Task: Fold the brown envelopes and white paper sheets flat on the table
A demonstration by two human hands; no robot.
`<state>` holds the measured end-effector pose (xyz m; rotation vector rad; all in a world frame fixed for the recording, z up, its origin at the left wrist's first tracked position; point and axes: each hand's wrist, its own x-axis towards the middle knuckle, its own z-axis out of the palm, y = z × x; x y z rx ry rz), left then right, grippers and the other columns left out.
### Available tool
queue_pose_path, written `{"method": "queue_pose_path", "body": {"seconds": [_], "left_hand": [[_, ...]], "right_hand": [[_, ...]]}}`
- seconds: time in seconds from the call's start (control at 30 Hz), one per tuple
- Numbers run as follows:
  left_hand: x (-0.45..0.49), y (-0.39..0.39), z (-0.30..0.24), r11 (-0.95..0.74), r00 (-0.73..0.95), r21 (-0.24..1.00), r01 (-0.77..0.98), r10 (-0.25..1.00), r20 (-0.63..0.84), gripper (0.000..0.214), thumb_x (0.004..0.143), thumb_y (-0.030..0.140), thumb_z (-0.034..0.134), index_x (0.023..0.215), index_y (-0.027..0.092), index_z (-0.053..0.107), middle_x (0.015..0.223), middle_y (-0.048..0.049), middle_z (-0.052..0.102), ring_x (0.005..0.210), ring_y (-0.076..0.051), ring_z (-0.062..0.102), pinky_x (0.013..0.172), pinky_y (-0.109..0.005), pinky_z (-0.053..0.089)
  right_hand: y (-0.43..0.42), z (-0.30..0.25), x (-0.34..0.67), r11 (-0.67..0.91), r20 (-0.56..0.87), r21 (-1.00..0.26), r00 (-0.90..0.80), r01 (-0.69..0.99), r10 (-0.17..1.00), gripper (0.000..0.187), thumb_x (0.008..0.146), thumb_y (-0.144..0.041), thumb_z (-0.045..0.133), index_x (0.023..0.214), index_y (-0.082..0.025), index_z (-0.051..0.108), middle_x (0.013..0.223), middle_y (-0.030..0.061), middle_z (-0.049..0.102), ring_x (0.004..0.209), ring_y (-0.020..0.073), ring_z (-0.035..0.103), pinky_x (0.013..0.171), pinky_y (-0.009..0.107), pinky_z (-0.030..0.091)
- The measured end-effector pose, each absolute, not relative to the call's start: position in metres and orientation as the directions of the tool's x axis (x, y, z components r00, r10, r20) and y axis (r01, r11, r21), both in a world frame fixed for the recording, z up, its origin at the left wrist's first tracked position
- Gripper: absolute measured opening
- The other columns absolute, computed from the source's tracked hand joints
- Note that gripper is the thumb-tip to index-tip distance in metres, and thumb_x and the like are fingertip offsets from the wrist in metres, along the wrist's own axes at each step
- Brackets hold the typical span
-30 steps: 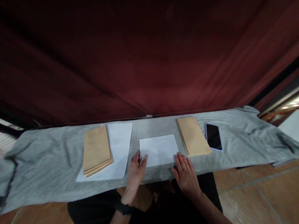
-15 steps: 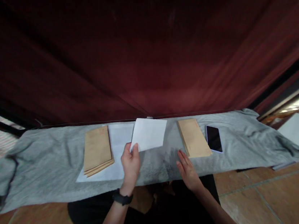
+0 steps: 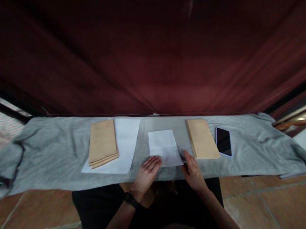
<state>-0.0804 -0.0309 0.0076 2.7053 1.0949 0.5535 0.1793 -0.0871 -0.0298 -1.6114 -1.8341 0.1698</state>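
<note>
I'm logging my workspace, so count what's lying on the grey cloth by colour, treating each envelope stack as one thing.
Tan paper envelope stacks: 2, the left stack and the right stack
White paper pieces: 2, the folded sheet and the flat sheet under the left stack
Black rectangular smartphone: 1
Total: 5

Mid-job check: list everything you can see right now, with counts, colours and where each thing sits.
cloth: one, grey, spread along the work surface
folded paper: one, white, centre of cloth
left envelope stack: one, brown, left, on the flat sheet
flat sheet: one, white, under that stack
right envelope stack: one, brown, right of the folded paper
phone: one, black, beside the right stack
curtain: one, dark red, behind
floor tiles: several, orange-brown, below
wristband: one, black, left wrist
left hand: one, open, fingertips at paper's near left corner
right hand: one, open, at paper's near right corner
</note>
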Motion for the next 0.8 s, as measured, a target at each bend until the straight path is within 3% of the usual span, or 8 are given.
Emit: {"method": "queue_pose_path", "body": {"seconds": [0.13, 0.3, 0.43, 0.57, 0.8], "left_hand": [[-0.085, -0.033, 0.008, -0.713, 0.681, 0.331, 0.618, 0.696, 0.228, 0.045, 0.094, 0.005, 0.046, 0.130, 0.025, 0.064, 0.143, -0.0038, 0.063, 0.135, -0.017, 0.056, 0.119, -0.040, 0.041], [-0.087, -0.035, 0.006, -0.716, 0.713, 0.391, 0.578, 0.677, 0.185, 0.042, 0.096, 0.009, 0.051, 0.134, 0.025, 0.062, 0.145, -0.0054, 0.061, 0.138, -0.019, 0.053, 0.120, -0.040, 0.040], [-0.087, -0.039, 0.007, -0.723, 0.754, 0.410, 0.556, 0.646, 0.117, 0.041, 0.098, 0.009, 0.050, 0.134, 0.025, 0.062, 0.151, -0.0056, 0.054, 0.143, -0.018, 0.047, 0.123, -0.041, 0.034], [-0.087, -0.036, 0.012, -0.728, 0.741, 0.386, 0.566, 0.655, 0.148, 0.045, 0.098, 0.007, 0.046, 0.138, 0.023, 0.059, 0.153, -0.0074, 0.052, 0.146, -0.018, 0.042, 0.125, -0.039, 0.030], [-0.095, -0.026, 0.013, -0.723, 0.730, 0.320, 0.613, 0.672, 0.121, 0.049, 0.096, 0.027, 0.061, 0.144, 0.024, 0.052, 0.159, -0.0061, 0.044, 0.150, -0.019, 0.035, 0.127, -0.037, 0.021]], "right_hand": [[-0.086, -0.026, 0.184, 0.287, 0.337, -0.466, -0.133, 0.837, 0.932, 0.064, 0.098, -0.024, 0.046, 0.159, -0.023, 0.031, 0.157, 0.0126, 0.045, 0.144, 0.0290, 0.044, 0.114, 0.055, 0.043], [-0.081, -0.020, 0.186, 0.404, 0.253, -0.453, -0.320, 0.795, 0.913, 0.050, 0.097, -0.021, 0.045, 0.146, -0.022, 0.054, 0.152, 0.0083, 0.053, 0.142, 0.0251, 0.048, 0.120, 0.053, 0.036], [-0.079, -0.021, 0.189, 0.404, 0.259, -0.474, -0.315, 0.782, 0.913, 0.047, 0.097, -0.020, 0.044, 0.143, -0.022, 0.058, 0.149, 0.0084, 0.057, 0.139, 0.0247, 0.051, 0.119, 0.053, 0.037], [-0.076, -0.023, 0.196, 0.430, 0.259, -0.481, -0.344, 0.764, 0.902, 0.045, 0.098, -0.020, 0.044, 0.140, -0.024, 0.061, 0.147, 0.0073, 0.058, 0.137, 0.0242, 0.053, 0.118, 0.052, 0.039], [-0.074, -0.025, 0.203, 0.437, 0.261, -0.474, -0.352, 0.765, 0.899, 0.046, 0.099, -0.019, 0.044, 0.141, -0.024, 0.060, 0.148, 0.0066, 0.057, 0.139, 0.0245, 0.051, 0.119, 0.052, 0.039]]}}
